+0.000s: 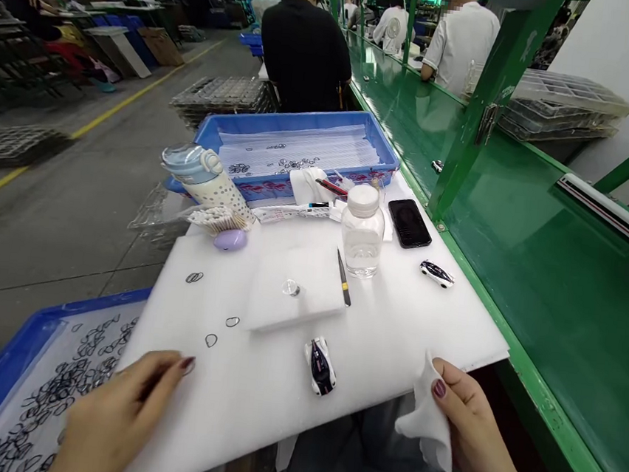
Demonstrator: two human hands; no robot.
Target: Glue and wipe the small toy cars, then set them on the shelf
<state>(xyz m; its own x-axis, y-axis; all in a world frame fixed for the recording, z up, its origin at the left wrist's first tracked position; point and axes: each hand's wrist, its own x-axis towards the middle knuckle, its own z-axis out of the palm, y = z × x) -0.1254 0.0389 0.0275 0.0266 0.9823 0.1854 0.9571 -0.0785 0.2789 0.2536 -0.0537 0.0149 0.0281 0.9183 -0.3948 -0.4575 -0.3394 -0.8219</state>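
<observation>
My left hand (125,403) is closed in a pinch at the left of the white work surface, with a small thin ring (189,367) at its fingertips. Two similar loose rings, a dark loop (233,322) and another loop (211,340), lie just beyond it. In my right hand (467,410) a white cloth (430,421) hangs over the front edge, gripped between thumb and fingers. A black-and-white toy car (320,366) rests between my hands. Behind it, a small clear round piece (291,288) sits on a white foam block (296,308), with tweezers (344,277) alongside.
A lidded jar of clear liquid (361,240), a phone (409,224) and a second toy car (436,273) stand to the right. At the back are a tumbler (203,177) and a blue tray (297,119). A ring-filled bin (7,362) sits left; a green conveyor (554,289) runs right.
</observation>
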